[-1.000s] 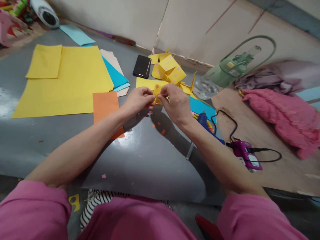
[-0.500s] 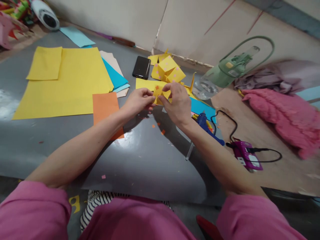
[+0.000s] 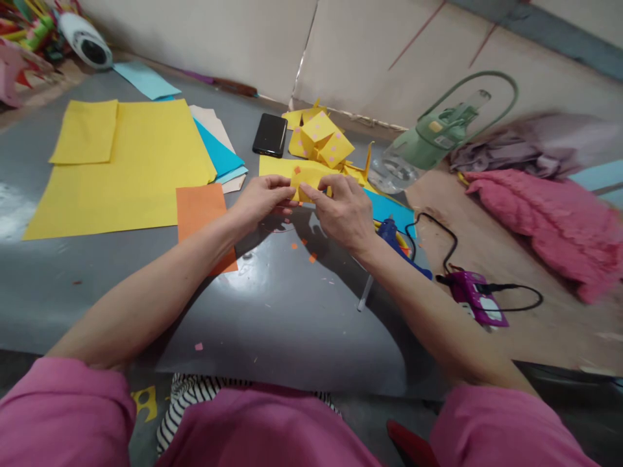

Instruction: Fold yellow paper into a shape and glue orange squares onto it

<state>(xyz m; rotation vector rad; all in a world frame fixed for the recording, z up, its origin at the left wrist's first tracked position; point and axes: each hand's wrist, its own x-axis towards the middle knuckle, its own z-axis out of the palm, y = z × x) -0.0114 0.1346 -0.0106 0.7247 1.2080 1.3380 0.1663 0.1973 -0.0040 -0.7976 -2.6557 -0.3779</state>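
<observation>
Between my two hands is a small yellow paper piece (image 3: pixel 307 176) with an orange square on it. My left hand (image 3: pixel 265 198) pinches its left edge between thumb and fingers. My right hand (image 3: pixel 343 207) grips its right side, the thumb lying on the paper's face. Behind it lies a strip of yellow paper (image 3: pixel 270 166). Farther back sit folded yellow paper shapes (image 3: pixel 324 137) with pink dots. Small orange paper bits (image 3: pixel 312 258) are scattered on the grey table just below my hands.
Left are a large yellow sheet (image 3: pixel 131 175) and an orange sheet (image 3: pixel 200 211). A black phone-like slab (image 3: pixel 270 135) lies behind my hands. Right are a blue glue gun (image 3: pixel 389 230), a purple power strip (image 3: pixel 474 295), a green bottle (image 3: pixel 435 136) and pink cloth (image 3: pixel 540 214).
My right hand has shifted lower and flatter against the yellow paper piece, its thumb now on the paper's face. My left hand keeps its pinch. The whole view has shifted slightly.
</observation>
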